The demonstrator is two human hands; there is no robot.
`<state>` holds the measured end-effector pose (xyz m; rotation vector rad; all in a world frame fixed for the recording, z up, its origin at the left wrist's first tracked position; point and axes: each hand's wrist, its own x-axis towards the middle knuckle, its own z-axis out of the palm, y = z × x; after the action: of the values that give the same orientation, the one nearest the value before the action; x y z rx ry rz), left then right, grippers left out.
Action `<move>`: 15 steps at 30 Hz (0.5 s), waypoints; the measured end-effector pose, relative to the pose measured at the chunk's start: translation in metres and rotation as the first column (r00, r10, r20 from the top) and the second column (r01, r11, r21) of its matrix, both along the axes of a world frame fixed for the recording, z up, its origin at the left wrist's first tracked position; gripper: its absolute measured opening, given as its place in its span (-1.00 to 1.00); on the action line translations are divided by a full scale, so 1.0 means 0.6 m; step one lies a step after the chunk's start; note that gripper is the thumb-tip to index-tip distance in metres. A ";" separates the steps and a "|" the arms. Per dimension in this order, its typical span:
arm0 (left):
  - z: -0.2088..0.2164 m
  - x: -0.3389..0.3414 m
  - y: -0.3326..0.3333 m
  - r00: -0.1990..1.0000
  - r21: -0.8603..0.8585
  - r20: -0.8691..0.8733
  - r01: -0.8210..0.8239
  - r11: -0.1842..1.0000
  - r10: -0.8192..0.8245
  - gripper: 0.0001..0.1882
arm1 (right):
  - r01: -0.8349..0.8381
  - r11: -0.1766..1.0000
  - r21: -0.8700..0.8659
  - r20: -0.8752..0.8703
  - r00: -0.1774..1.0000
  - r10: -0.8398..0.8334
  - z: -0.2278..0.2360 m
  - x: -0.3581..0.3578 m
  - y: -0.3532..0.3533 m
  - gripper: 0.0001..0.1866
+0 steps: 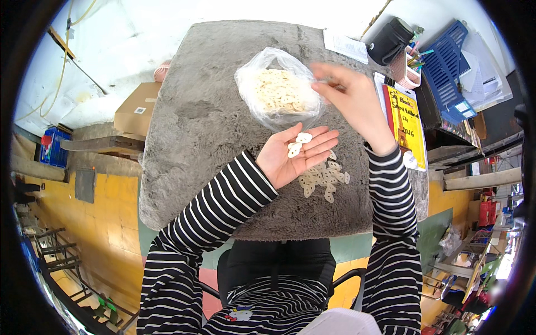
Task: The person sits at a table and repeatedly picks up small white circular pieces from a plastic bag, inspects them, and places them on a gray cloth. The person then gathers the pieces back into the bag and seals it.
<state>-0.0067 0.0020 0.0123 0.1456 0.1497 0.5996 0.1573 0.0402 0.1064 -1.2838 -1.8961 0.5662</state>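
My left hand (296, 156) is turned palm up over the grey fuzzy tabletop, its fingers stretched out flat. Lying on its palm and fingers are a few small white flat pieces with holes (296, 148). My right hand (352, 89) hovers by the right rim of a clear plastic bag (244, 78), thumb and fingers apart and slightly blurred; nothing shows between them. Inside the bag is a heap of cream-coloured flat pieces (279, 89). Below and right of my left hand, several greyish flat pieces with holes (324, 177) lie in a loose pile on the table cover.
Along the table's right side are a yellow sign in a sleeve (403, 114), a pink basket of pens (406, 70), a black jug (391, 40) and a blue file rack (444, 70). White papers (345, 44) lie at the back. A cardboard box (137, 109) stands left.
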 end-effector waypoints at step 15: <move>0.001 0.003 -0.003 0.995 -0.054 -0.080 -0.067 0.996 0.063 -0.29 | -0.165 0.968 -0.189 0.186 0.962 0.201 -0.013 0.009 -0.050 -0.81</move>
<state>-0.0046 0.0004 0.0126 0.1099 0.2473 0.6545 0.1628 0.0103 0.0988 -1.3244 -2.1925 0.7324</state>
